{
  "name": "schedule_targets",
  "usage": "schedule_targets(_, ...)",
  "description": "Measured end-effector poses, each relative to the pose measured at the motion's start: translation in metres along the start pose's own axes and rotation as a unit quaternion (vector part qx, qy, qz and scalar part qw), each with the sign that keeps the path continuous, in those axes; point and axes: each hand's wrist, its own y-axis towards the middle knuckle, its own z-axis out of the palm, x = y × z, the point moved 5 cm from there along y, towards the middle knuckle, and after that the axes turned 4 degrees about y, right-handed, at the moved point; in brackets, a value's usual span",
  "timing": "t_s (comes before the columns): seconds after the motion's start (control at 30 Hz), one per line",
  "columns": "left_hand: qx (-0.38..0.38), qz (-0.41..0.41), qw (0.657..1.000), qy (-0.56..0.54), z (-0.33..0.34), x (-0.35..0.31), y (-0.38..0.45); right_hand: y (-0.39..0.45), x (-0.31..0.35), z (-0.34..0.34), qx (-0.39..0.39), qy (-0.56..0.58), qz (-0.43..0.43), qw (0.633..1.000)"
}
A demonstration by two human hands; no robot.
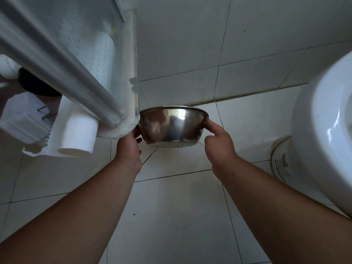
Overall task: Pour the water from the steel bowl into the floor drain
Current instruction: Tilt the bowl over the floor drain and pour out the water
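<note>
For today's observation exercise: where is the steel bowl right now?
In the head view, the steel bowl sits centre frame, held above the tiled floor between the left hand and right hand, with the toilet to its right.

Steel bowl [172,127] between shelf [114,122] on left and toilet [322,134] on right.

shiny silver steel bowl [172,126] at 12 o'clock, white toilet [323,130] at 3, white dotted paper roll [76,138] at 9, pale grey floor tiles [171,216].
</note>
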Motion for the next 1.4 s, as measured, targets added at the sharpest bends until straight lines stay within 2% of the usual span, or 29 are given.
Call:
schedule_targets(0.6,0.004,-0.013,0.999,0.034,0.001,0.006,0.004,0.008,0.001,0.001,0.006,0.016,-0.013,1.000)
schedule_targets(0.77,0.005,-0.021,1.000,0.014,-0.004,0.016,0.017,0.004,0.003,-0.006,-0.025,0.056,0.046,0.997)
schedule_targets(0.83,0.004,-0.025,1.000,0.013,-0.007,0.019,0.020,0.007,0.001,-0.010,-0.031,0.042,0.037,0.998)
schedule_targets(1.1,0.045,-0.032,0.998,0.011,-0.010,0.026,0.023,0.005,-0.010,-0.025,-0.093,0.078,0.030,0.992)
schedule_targets(1.3,0.118,-0.030,0.992,0.010,0.001,0.026,0.020,0.014,-0.024,-0.035,-0.093,0.106,0.044,0.989)
schedule_targets(1.4,0.132,-0.028,0.991,0.011,0.004,0.028,0.020,0.017,-0.026,-0.038,-0.100,0.121,0.043,0.987)
